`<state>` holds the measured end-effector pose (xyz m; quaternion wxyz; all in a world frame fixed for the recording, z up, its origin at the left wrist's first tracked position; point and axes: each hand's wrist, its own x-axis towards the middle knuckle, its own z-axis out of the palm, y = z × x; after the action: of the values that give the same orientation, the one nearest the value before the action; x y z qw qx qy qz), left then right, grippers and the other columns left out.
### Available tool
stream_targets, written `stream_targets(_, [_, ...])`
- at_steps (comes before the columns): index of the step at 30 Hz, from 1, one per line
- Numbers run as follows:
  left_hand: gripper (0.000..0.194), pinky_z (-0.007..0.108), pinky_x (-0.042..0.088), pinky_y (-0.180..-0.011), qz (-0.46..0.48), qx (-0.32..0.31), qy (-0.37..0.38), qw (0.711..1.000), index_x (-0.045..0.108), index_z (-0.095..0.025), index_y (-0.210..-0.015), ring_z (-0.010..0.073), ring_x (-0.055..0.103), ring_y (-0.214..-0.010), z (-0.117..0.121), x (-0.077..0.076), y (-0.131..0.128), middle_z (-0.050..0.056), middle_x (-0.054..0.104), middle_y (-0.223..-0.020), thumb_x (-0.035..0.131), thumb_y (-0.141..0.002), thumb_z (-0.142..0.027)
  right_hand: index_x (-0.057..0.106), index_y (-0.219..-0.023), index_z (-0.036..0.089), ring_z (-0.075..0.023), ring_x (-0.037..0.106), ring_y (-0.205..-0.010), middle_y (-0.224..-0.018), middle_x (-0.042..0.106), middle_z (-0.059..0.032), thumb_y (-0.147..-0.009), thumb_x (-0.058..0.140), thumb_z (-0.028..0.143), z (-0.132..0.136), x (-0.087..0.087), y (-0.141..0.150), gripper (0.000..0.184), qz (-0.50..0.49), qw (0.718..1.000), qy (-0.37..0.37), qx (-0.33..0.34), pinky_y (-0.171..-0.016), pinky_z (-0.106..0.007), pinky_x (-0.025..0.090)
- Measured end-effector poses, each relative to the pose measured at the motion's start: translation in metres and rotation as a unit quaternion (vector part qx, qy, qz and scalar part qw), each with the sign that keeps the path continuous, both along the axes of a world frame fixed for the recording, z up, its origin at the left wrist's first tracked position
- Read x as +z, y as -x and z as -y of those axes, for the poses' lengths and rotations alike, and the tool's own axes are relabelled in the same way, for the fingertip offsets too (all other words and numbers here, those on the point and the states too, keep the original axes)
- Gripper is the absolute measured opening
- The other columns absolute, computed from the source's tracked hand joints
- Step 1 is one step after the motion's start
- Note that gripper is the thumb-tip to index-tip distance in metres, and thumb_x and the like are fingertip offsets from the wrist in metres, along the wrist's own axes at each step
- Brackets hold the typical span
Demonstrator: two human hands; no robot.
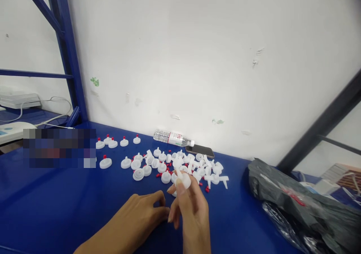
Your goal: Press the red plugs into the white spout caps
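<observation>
My right hand (194, 205) pinches a white nozzle cap (184, 179) between thumb and fingers, its spout pointing up and slightly left. Close beside it, low over the blue table, my left hand (141, 209) has its fingers curled in; whatever they hold, if anything, I cannot make out. Beyond my hands lies a loose heap of white nozzle caps (166, 177) and white spout pieces (224, 179), with small red tips (207, 189) scattered among them. To the left, several white caps with red tips fitted (105, 163) stand upright.
A clear water bottle (175, 138) lies by the wall next to a dark phone (200, 151). At right, a grey plastic bag (299, 205) covers the table's side. A blue metal frame (67, 51) rises at left, near a white power strip (14, 130). A blurred patch hides part of the left.
</observation>
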<state>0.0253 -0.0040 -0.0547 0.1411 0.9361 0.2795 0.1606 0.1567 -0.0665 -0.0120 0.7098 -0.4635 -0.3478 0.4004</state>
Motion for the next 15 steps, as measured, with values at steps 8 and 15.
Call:
stream_targets(8, [0.021,0.017,0.053,-0.058,0.213,0.115,0.048,0.969,0.076,-0.027,-0.104,0.0134,0.074,-0.068,-0.012,0.036,0.027,-0.002,0.079,-0.083,0.056,-0.100,-0.031,0.074,-0.119,0.013,-0.0109,0.043,-0.043,-0.051,0.049,0.0061,-0.084,0.072,0.069,0.002,-0.004,0.004,0.065,0.066,0.997,0.043,0.003,-0.044,-0.021,0.039])
stream_targets(15, [0.014,0.014,0.042,-0.036,0.364,0.155,0.216,0.893,0.083,-0.029,-0.085,0.0094,0.059,-0.047,-0.001,0.079,0.038,0.000,0.076,-0.081,0.078,-0.082,-0.041,0.083,-0.107,0.015,-0.0152,0.049,-0.051,-0.054,0.048,0.0031,-0.080,0.078,0.058,0.002,-0.012,0.007,0.051,0.154,0.987,0.052,0.000,-0.050,-0.025,0.043])
